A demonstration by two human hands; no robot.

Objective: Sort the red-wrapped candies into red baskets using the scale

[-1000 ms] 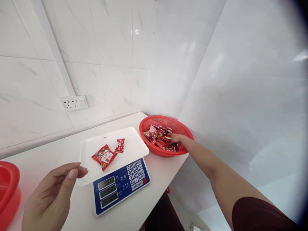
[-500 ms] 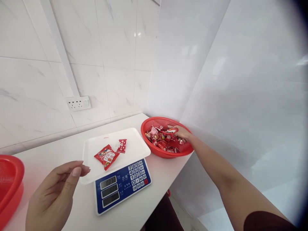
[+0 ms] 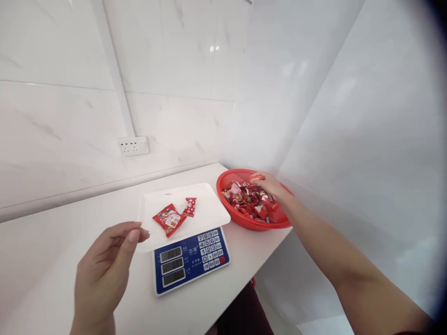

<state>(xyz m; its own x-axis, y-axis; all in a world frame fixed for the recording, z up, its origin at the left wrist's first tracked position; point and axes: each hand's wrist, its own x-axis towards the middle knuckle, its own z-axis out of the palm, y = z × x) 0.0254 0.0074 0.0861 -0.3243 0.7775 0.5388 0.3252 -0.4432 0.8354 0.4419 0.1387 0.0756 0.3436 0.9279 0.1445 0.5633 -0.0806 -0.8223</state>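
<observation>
The person's left hand (image 3: 108, 265) is nearest, above the white desk (image 3: 244, 249), fingers loosely curled and half open, thumb close to the index finger, nothing visible in its grasp. Its fingertips overlap the near left corner of a white tray (image 3: 209, 211) in view; whether they touch it is unclear. A dark trouser leg (image 3: 246, 311) shows below the desk edge.

Next comes a digital weighing scale (image 3: 190, 251) with a blue panel: three small displays, their digits blurred, on the left, and a number keypad on the right. The tray sits on top, behind the panel. On it lie a larger red printed packet (image 3: 170, 219) and, just beyond to the right, a smaller red spotted packet (image 3: 189, 207).

Right of the tray, a red plastic basket (image 3: 251, 225) holds a heap of mostly red wrapped packets (image 3: 244, 200). Over its far side, the right hand (image 3: 269, 184) is closed around a small red wrapper (image 3: 256, 178).

Behind stands a pale marbled wall (image 3: 181, 125) with a white power socket (image 3: 133, 146).
</observation>
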